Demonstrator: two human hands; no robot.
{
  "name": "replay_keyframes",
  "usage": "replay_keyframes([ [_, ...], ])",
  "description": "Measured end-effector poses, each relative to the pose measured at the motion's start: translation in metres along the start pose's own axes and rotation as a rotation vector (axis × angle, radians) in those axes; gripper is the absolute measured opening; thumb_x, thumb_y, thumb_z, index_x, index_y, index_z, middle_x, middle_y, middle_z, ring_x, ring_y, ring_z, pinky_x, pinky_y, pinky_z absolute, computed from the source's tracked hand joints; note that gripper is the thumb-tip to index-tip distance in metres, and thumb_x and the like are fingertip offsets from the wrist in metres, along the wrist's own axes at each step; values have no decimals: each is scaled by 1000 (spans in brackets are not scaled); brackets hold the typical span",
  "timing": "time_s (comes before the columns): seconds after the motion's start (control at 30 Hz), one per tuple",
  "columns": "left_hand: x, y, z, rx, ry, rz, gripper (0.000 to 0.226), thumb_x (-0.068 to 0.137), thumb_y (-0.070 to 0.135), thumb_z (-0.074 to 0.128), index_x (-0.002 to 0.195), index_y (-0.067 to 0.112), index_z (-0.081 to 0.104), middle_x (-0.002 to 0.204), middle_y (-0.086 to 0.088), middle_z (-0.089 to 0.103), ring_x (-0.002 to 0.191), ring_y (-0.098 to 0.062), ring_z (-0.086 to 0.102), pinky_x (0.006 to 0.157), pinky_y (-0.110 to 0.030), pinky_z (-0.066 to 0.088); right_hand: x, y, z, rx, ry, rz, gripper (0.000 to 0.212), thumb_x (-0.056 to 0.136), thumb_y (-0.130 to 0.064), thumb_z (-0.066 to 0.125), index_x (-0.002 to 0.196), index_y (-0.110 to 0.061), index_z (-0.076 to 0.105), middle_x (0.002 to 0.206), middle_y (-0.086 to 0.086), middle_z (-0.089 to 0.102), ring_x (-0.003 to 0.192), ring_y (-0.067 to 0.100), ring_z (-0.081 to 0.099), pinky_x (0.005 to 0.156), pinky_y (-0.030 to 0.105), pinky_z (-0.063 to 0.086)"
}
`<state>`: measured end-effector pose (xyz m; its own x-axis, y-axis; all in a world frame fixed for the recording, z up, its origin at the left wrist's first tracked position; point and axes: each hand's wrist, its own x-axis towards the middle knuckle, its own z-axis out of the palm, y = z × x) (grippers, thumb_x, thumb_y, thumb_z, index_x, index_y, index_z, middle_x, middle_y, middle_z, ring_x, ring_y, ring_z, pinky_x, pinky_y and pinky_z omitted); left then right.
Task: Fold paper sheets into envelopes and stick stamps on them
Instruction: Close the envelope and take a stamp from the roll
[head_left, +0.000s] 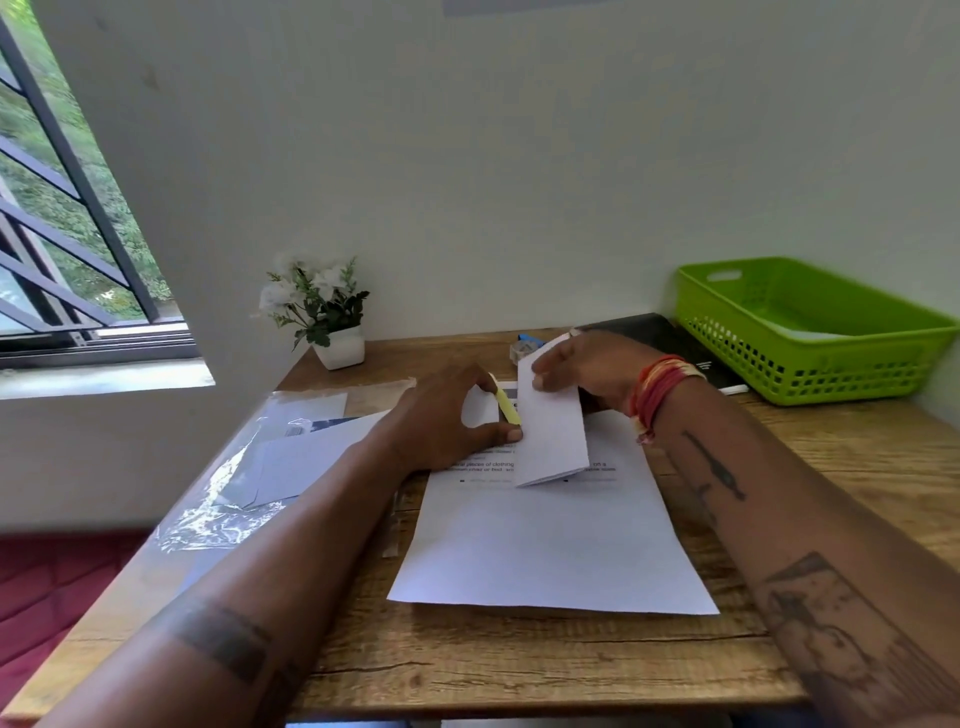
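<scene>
Non-task items: green plastic basket (810, 332) far right on wooden desk (519, 660), dark notebook (654, 332) beside it, white potted flowers (322, 312) at back, barred window (67, 218) left.

The table (519, 660) is rough, grainy wood with dark cracks, matt. The sheets (550, 551) and the folded paper (553, 431) are smooth, matt white paper. The wrap (208, 514) is glossy, crinkled clear plastic. The basket (810, 332) is smooth green perforated plastic. The pot (340, 348) looks like glazed white ceramic, perhaps plastic. The wristband (660, 387) is red thread.
</scene>
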<state>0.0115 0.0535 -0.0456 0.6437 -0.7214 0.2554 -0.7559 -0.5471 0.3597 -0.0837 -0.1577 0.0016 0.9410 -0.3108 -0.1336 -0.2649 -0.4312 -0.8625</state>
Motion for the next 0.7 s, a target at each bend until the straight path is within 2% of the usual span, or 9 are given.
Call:
replay_keyframes([
  [0.07, 0, 1, 0, 11, 3, -1, 76, 53, 100, 51, 111, 50, 44, 129, 17, 54, 111, -8, 48, 94, -38, 46, -2, -1, 0, 7, -89, 47, 30, 83, -8, 77, 112, -14, 73, 113, 8, 68, 94, 26, 70, 81, 36, 61],
  [0.1, 0, 2, 0, 14, 2, 0, 76, 54, 100, 51, 111, 50, 44, 129, 17, 54, 111, -8, 48, 94, -38, 46, -1, 0, -2, -75, -61, 28, 35, 83, -8, 77, 117, -14, 72, 118, 7, 66, 98, 26, 69, 85, 37, 60],
  [0.2, -1, 2, -1, 20, -12, 8, 76, 55, 99, 52, 112, 49, 45, 128, 17, 54, 111, -8, 49, 94, -39, 47, 5, 0, -10, -203, 255, -78, 39, 87, -10, 73, 125, -15, 68, 133, 7, 58, 106, 26, 62, 81, 33, 58],
  [0.27, -1, 3, -2, 28, -18, 13, 74, 57, 97, 53, 112, 49, 45, 128, 16, 54, 109, -7, 48, 92, -37, 46, 10, 3, -14, -71, 449, -132, 38, 88, -10, 71, 126, -16, 67, 135, 10, 58, 106, 28, 63, 78, 31, 58],
  [0.33, -2, 3, -2, 33, -26, 12, 75, 57, 97, 53, 113, 48, 45, 129, 15, 55, 108, -7, 47, 90, -36, 46, 14, 6, -14, 50, 550, -178, 38, 88, -10, 70, 126, -16, 66, 134, 10, 58, 104, 27, 64, 69, 25, 55],
  [0.47, -2, 5, -3, 30, -43, 8, 79, 58, 95, 55, 118, 44, 47, 131, 13, 56, 111, -11, 50, 92, -39, 48, 16, 7, -4, 77, 594, -223, 40, 90, -10, 69, 128, -17, 63, 134, 8, 57, 108, 25, 61, 87, 34, 56],
  [0.53, -2, 6, -2, 31, -38, 15, 76, 61, 92, 57, 118, 43, 46, 130, 13, 56, 110, -12, 50, 92, -41, 48, 17, 8, 4, 3, 599, -233, 41, 90, -11, 68, 130, -16, 60, 134, 10, 57, 112, 27, 60, 94, 33, 52],
  [0.6, -2, 6, -1, 35, -37, 14, 74, 62, 91, 58, 118, 44, 44, 129, 14, 56, 108, -12, 50, 91, -41, 48, 18, 10, 10, -95, 634, -225, 42, 92, -11, 67, 132, -17, 58, 134, 11, 59, 114, 28, 59, 89, 24, 45],
  [0.7, -2, 6, 0, 33, -34, 6, 71, 62, 92, 59, 116, 48, 42, 127, 15, 55, 105, -9, 48, 87, -39, 48, 19, 9, 13, -190, 657, -225, 44, 93, -9, 65, 135, -17, 56, 134, 12, 61, 116, 30, 60, 85, 22, 39],
])
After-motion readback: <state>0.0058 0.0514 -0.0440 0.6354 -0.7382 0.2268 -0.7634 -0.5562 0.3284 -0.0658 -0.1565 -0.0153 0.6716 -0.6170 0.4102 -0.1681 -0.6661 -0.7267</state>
